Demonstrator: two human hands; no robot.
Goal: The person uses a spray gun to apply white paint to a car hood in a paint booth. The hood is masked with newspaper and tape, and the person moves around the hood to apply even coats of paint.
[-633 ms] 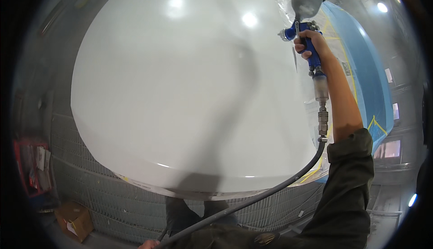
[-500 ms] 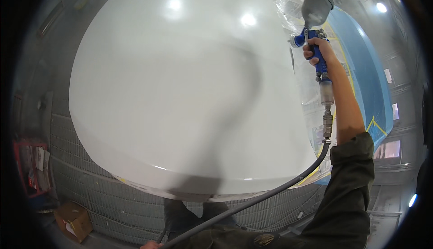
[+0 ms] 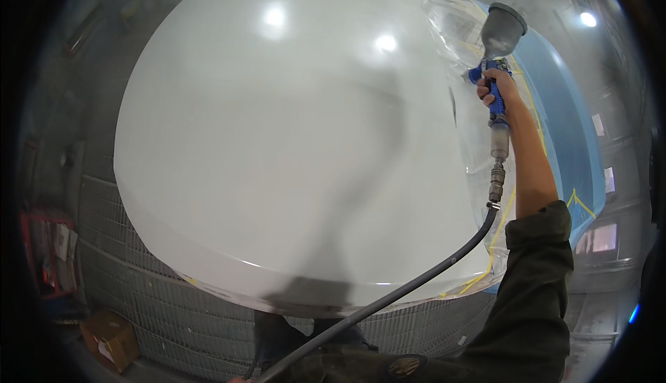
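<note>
My right hand (image 3: 498,88) grips a blue spray gun (image 3: 495,100) near the right edge of a glossy white panel (image 3: 270,147). A grey paint cup (image 3: 503,30) sits on top of the gun, and its nozzle points left. Below the handle, a cloudy cylinder and metal fittings (image 3: 497,178) join a grey hose (image 3: 423,275) that runs down across my body. Only a sliver of my left hand (image 3: 239,379) shows beside the hose at the bottom edge; its grip cannot be made out. Clear masking film (image 3: 452,22) with yellow tape borders the panel's right side.
Blue masking (image 3: 569,119) covers the area right of the panel. A grating floor (image 3: 166,313) lies below, with a cardboard box (image 3: 111,341) at the lower left and a red rack (image 3: 48,251) of papers at the left. Bright lamps (image 3: 588,19) shine at the right.
My right hand and the spray gun have moved toward me and a little to the right. My left hand has slipped further out at the bottom edge.
</note>
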